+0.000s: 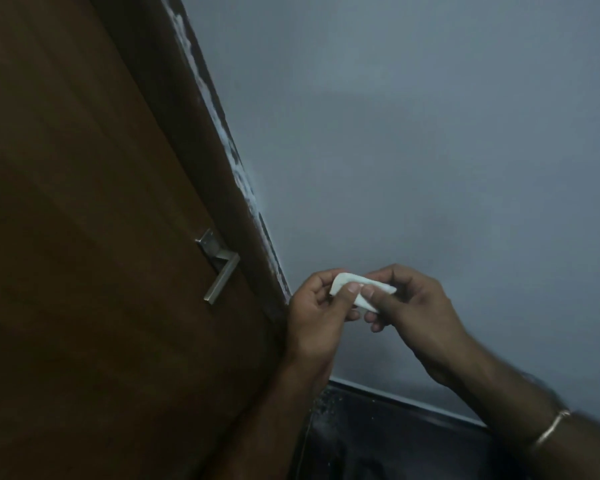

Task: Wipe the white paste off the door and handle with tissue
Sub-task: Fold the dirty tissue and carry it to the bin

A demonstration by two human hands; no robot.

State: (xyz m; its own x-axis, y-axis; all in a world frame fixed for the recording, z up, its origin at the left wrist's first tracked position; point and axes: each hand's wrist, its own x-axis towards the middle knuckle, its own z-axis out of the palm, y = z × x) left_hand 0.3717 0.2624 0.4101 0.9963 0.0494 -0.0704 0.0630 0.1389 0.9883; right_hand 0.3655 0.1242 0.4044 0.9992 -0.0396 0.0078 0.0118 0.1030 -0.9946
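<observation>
A brown wooden door [84, 220] fills the left half of the view, with a silver lever handle [220, 268] near its right edge. White paste [201, 77] streaks the dark frame strip between door and wall, from the top down to about handle height. A folded white tissue [361, 292] is pinched between both hands, to the right of the handle and in front of the wall. My left hand [316, 320] grips its left end with thumb and fingers. My right hand [416, 317] holds its right end. Neither hand touches the door.
A grey-blue wall [430, 150] takes up the right side. Below it runs a dark skirting and a dark floor [378, 441] with light specks near the door frame. A thin bangle [551, 427] circles my right wrist.
</observation>
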